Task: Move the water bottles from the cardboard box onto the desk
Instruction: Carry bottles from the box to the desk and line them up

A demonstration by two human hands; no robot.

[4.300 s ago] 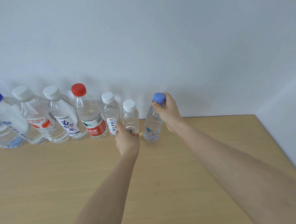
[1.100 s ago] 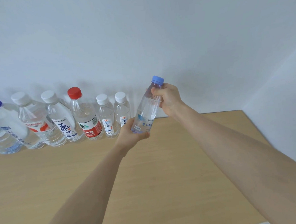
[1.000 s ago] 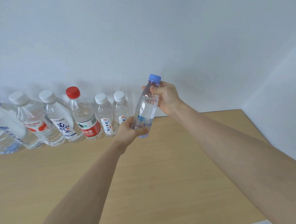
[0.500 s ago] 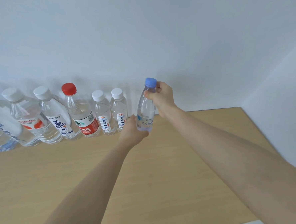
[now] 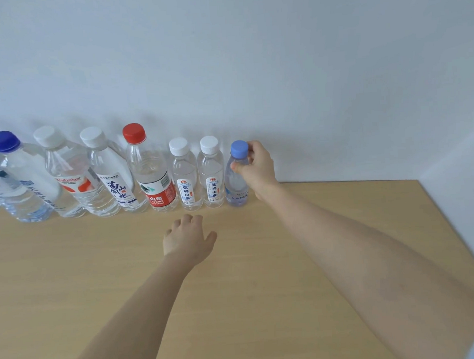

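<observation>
A small clear bottle with a light blue cap [image 5: 237, 189] stands upright on the wooden desk [image 5: 264, 288], at the right end of a row against the wall. My right hand [image 5: 254, 168] grips its neck just under the cap. To its left stand two small white-capped bottles [image 5: 212, 180], a red-capped bottle [image 5: 152, 173], and several larger ones. My left hand [image 5: 188, 237] hovers low over the desk in front of the row, fingers loosely curled, holding nothing. The cardboard box is out of view.
The white wall [image 5: 251, 67] runs right behind the row. The desk's right edge [image 5: 461, 232] slants toward me, with a pale wall beyond it. Bare desk surface lies to the right of the blue-capped bottle.
The blue-capped bottle went from tilted in both hands to standing upright on the desk beside the row. My left hand let go of its base and drew back toward me.
</observation>
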